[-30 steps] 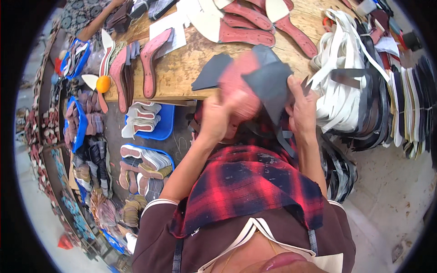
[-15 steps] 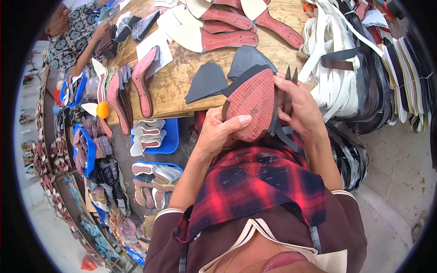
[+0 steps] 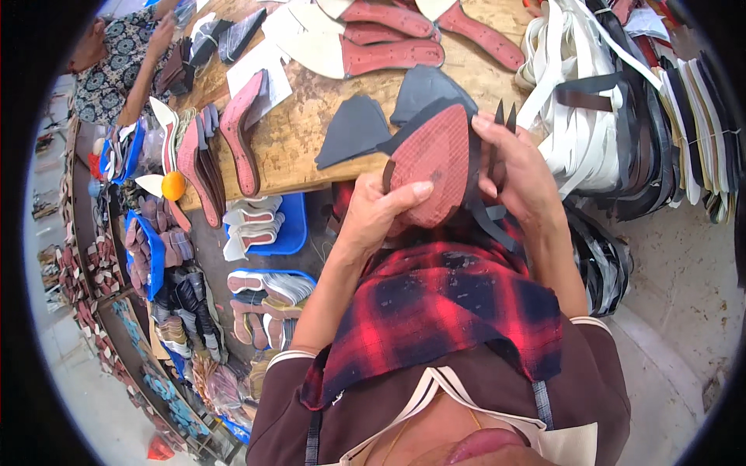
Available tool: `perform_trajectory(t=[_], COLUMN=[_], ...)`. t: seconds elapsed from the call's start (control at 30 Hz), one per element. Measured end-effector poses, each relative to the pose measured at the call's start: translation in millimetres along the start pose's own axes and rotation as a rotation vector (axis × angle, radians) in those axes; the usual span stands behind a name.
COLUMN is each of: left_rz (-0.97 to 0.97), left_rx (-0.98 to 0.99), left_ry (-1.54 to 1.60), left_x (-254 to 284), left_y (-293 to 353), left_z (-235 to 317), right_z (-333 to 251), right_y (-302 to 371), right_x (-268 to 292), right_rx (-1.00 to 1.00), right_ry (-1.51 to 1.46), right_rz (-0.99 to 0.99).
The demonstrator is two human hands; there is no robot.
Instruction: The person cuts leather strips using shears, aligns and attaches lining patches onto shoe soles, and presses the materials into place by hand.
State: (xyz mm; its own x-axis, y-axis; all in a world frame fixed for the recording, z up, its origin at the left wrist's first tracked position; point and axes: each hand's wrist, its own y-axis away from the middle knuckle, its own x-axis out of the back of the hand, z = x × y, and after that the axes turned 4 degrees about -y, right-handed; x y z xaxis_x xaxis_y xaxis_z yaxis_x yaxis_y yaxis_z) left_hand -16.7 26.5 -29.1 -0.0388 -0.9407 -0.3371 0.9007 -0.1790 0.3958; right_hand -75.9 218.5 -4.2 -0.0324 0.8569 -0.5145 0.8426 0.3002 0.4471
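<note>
A red, grid-patterned insole (image 3: 437, 159) is held up in front of my apron. My left hand (image 3: 373, 213) grips its lower left side, thumb flat across the face and fingers hidden behind. Along its right edge, my right hand (image 3: 522, 167) pinches a black strip (image 3: 491, 227), whose loose end hangs below. Dark pointed blades (image 3: 505, 116), looking like small scissors or snips, stick up from the same hand; their handles are mostly hidden. Black material also borders the top left of the insole. Just beyond, two black cut pieces, one left (image 3: 353, 132) and one right (image 3: 429, 89), lie on the table.
Red and cream insoles (image 3: 396, 56) lie at the back of the wooden table (image 3: 303, 159). White strips (image 3: 571, 101) hang in a bundle on the right. Blue bins (image 3: 291, 225) and an orange ball (image 3: 173, 186) are left. Another person (image 3: 116, 85) works at far left.
The insole has tilted slightly, and my right hand has shifted a little to the right with the blades. Both hands keep their hold. The other person's hand has risen.
</note>
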Motion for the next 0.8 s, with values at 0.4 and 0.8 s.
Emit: perform_trajectory(t=[0.4, 0.8], left_rz=[-0.012, 0.023], left_rx=[0.014, 0.049], left_ry=[-0.032, 0.287], left_x=[-2.6, 6.6], left_y=[-6.0, 25.8], left_z=[-15.1, -35.9], right_z=[44.9, 41.0], right_y=[-11.3, 28.2], right_x=[34.8, 26.1], right_rx=[0.081, 0.04], right_ry=[0.333, 0.372], right_rz=[-0.012, -0.103])
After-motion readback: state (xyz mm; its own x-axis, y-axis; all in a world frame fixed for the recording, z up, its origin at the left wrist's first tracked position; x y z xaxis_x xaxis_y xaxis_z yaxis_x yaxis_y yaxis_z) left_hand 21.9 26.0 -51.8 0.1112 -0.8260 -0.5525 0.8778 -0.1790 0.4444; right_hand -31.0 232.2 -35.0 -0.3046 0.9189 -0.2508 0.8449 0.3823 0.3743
